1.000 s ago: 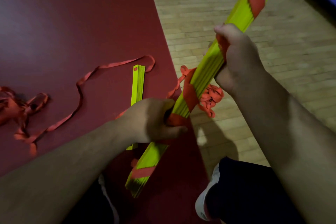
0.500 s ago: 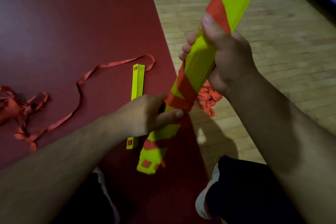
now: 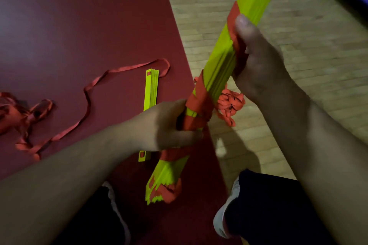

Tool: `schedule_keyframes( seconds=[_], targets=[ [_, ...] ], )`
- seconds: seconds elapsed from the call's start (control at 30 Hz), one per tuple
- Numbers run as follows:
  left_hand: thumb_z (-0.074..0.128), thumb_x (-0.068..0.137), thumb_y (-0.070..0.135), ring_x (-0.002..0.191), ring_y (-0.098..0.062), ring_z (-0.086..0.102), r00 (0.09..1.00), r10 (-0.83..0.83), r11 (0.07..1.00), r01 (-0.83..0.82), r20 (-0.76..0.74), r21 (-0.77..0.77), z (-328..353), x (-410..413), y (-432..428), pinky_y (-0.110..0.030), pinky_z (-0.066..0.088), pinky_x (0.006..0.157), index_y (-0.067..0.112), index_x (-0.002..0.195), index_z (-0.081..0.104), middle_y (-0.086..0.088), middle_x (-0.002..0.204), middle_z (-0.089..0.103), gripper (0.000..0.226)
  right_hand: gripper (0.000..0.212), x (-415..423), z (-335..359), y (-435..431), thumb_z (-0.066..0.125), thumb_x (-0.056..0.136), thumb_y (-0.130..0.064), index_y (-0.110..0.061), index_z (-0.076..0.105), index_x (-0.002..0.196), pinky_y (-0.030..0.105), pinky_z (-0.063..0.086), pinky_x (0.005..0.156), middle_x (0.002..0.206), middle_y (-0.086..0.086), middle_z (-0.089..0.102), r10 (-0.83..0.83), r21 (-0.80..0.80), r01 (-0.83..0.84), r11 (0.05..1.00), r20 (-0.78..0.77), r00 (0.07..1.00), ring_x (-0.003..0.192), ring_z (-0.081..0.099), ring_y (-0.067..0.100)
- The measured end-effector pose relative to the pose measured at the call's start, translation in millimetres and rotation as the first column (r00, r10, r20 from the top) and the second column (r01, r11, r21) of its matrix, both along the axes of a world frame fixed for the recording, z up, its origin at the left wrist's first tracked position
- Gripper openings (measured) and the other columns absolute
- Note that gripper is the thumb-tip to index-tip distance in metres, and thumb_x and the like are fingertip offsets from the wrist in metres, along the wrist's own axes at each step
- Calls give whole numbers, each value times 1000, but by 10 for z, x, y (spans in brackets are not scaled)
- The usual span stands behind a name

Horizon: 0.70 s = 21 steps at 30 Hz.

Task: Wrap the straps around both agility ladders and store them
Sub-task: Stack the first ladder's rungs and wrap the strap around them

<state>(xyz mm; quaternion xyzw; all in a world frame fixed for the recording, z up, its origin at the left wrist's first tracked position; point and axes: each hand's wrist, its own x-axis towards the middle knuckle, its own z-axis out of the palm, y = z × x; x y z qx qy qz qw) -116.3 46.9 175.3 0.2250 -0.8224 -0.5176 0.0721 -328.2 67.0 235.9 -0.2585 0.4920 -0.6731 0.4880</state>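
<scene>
Since the held ladder (image 3: pixel 221 51) has rolled edge-on, 1 more strap (image 3: pixel 199 95) turn looks laid; left hand (image 3: pixel 167 125) clenches its lower wraps, right hand (image 3: pixel 256 61) clasps it midway; ladder 2 (image 3: pixel 151 89) lies unwrapped on the mat (image 3: pixel 79 26).

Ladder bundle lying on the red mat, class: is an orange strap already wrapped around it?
No: the ladder bundle lies unwrapped on the red mat, and the orange strap trails loose across the mat beside it.

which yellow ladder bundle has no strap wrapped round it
The flat bundle lying on the red mat, orange strap loose beside it; the other bundle, in the left hand and right hand, is wrapped.
</scene>
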Motion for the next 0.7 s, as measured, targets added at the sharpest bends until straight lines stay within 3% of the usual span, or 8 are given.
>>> schedule_keyframes(
  seconds=[0.07, 0.13, 0.23, 0.33, 0.4, 0.5, 0.6, 0.7],
  targets=[
    [75, 81, 34, 73, -2, 59, 994, -98, 980, 106, -57, 167, 32, 42, 10, -25, 47, 64, 31, 102, 58, 16, 81, 63, 27, 75, -54, -7, 62, 91, 59, -45, -11, 55, 116, 42, 58, 82, 100, 11, 70, 242, -83, -237, 968, 48, 969, 95, 71, 27],
    [76, 81, 31, 71, -3, 59, 990, -131, 972, 137, -42, 189, 30, 43, 36, -24, 48, 63, 32, 98, 58, 15, 79, 63, 25, 68, -47, 14, 101, 85, 69, -41, -12, 53, 122, 42, 59, 82, 104, 12, 73, 327, -137, -313, 940, 100, 940, 95, 72, 27],
    [74, 78, 48, 69, -10, 63, 992, -115, 991, 110, 49, 82, 25, 29, 44, -29, 51, 61, 38, 91, 57, 7, 77, 66, 23, 17, 92, 90, 77, 65, 92, -27, -13, 57, 97, 38, 56, 66, 72, 4, 63, 142, -19, -142, 990, 49, 989, 61, 64, 19],
    [72, 75, 64, 67, 0, 62, 979, -38, 995, 56, 199, -86, -38, 26, 33, -29, 52, 63, 31, 90, 58, 12, 73, 67, 39, 19, 148, 54, -13, 74, 89, -26, -14, 61, 83, 42, 60, 65, 59, 1, 57, -143, 177, 160, 971, -108, 984, 57, 62, 20],
    [67, 71, 74, 73, -4, 67, 960, 7, 980, 48, 279, -192, -107, 4, 44, -35, 55, 68, 30, 96, 60, 9, 77, 70, 51, 21, 125, 3, -52, 80, 81, -28, -15, 64, 79, 41, 62, 65, 54, -4, 60, -290, 245, 342, 907, -222, 931, 59, 66, 18],
    [70, 77, 66, 57, -8, 54, 963, 106, 930, -8, 248, -367, -114, -19, 37, -31, 45, 56, 33, 81, 52, 7, 60, 56, 37, 25, 48, -29, -64, 82, 79, -32, -16, 63, 75, 33, 56, 64, 51, -8, 59, -372, 277, 423, 863, -220, 902, 56, 63, 14],
    [75, 85, 40, 52, 2, 51, 998, 16, 995, -10, 66, -97, 47, 16, -8, -18, 38, 50, 37, 78, 56, 11, 57, 56, 21, 27, -74, 2, -26, 81, 79, -33, -14, 63, 85, 35, 55, 67, 65, -1, 61, -160, 89, 154, 984, 69, 985, 64, 63, 15],
    [75, 86, 26, 67, 2, 61, 993, -112, 955, 119, -42, 272, 176, 30, 15, -17, 46, 60, 35, 84, 66, 16, 70, 66, 13, 70, -73, -2, 49, 92, 58, -44, -14, 57, 110, 40, 55, 80, 97, 10, 68, 318, -134, -301, 944, 127, 940, 92, 68, 26]
  ],
)
